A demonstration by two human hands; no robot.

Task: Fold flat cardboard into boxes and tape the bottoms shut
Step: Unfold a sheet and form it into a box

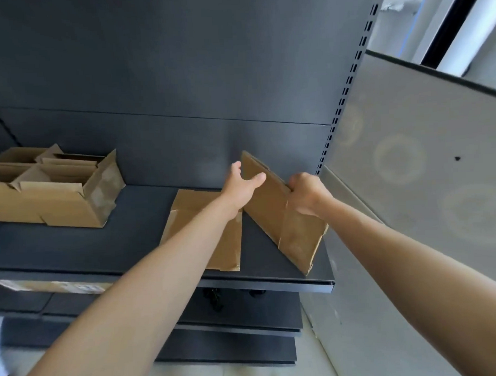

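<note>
While your right hand [305, 194] clenches the top edge of the flat cardboard [270, 204], your left hand [242, 185] grasps its far end: thumb across the near face, fingers behind the edge. It stands on its long edge, tilted, at the right end of the dark shelf [101, 245]. Just left of it, a second flat piece [192, 203] lies on the shelf under your left forearm. Well to the left sits an open box [51, 202] of folded cardboard.
</note>
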